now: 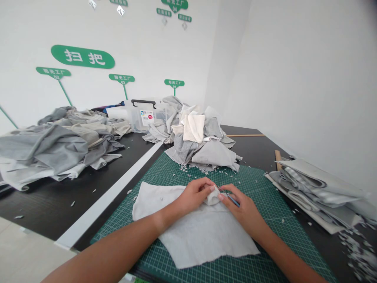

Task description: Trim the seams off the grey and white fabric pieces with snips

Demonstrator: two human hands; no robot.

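Note:
A pale grey piece of cloth point(203, 239) lies spread over a green cutting mat point(259, 188), its far edge bunched up. My left hand point(196, 193) is closed on that gathered edge, pinching a fold between thumb and fingers. Close beside it, my right hand point(243, 206) grips a slim blue-handled tool point(233, 199) whose thin tip points toward the bunched fold. The tool's exact kind is too small to make out. My right fingertips are at the fold too; whether they also pinch cloth is hidden.
Beyond the mat rises a heap of grey and cream cloth pieces point(210, 151), with small scraps around it. A clear plastic box point(138, 120) stands behind. More cloth point(59, 143) is piled at left, and folded cloths point(318, 192) are stacked at right near loose shreds point(357, 249).

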